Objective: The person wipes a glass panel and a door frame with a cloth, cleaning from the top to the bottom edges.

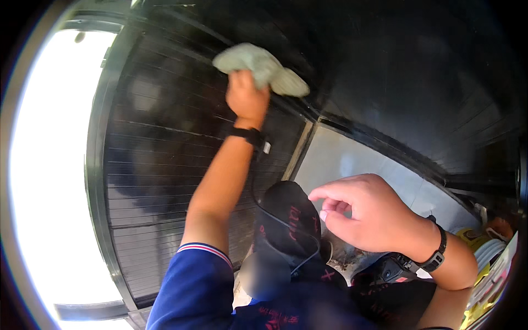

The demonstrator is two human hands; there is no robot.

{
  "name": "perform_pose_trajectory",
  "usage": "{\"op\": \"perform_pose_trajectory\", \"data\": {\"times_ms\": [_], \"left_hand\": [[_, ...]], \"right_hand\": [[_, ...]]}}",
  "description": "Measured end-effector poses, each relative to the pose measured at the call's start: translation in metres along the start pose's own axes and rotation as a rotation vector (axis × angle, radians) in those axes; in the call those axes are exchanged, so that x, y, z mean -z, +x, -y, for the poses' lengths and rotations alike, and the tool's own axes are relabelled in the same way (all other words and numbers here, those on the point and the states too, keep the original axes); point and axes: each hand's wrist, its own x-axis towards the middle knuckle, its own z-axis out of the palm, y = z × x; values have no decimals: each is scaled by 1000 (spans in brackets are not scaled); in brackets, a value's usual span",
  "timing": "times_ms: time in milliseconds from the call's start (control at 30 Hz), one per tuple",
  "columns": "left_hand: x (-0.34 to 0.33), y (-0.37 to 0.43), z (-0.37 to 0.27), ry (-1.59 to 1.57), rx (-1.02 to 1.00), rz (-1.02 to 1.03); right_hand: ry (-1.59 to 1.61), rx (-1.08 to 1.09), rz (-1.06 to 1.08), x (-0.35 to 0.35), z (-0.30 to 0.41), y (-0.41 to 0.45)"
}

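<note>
My left hand (247, 97) grips a pale grey-green cloth (255, 62) and presses it near the corner where two dark, glossy panels meet. The cloth is bunched under the fingers and spreads out to either side; both hand and cloth are slightly blurred. Nearer my body, my right hand (363, 210) hangs in the air with bent fingers and nothing in it. A gap shows between its thumb and forefinger. The dark slatted panel (165, 165) stands to the left, and a smooth dark panel (396, 82) rises on the right.
A light grey floor or base panel (350, 152) lies beyond my knees, edged by a dark frame. A thin black cable (284, 220) runs down from my left wrist across my dark apron (288, 210). Several coiled or stacked items (489, 247) sit at far right. Bright daylight fills the opening (57, 173) at left.
</note>
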Motion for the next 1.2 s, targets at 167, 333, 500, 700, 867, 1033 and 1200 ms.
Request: {"op": "perform_pose_trajectory", "data": {"times_ms": [167,333,500,700,867,1033,1200], "left_hand": [[-41,-86,-23,-21,20,650],[-10,-62,-31,-206,238,424],[124,66,-9,-484,299,-230],[194,192,-6,-332,157,-455],[129,201,44,-150,94,-671],[79,126,56,42,-38,-436],[55,85,13,-10,39,-81]], "right_hand": [[-6,-19,33,1,4,4],[15,-96,66,4,1,-3],[11,-93,75,10,-13,2],[40,-83,65,5,-15,18],[47,-42,79,4,0,33],[48,-90,106,-5,-18,35],[81,-125,163,3,-9,33]]}}
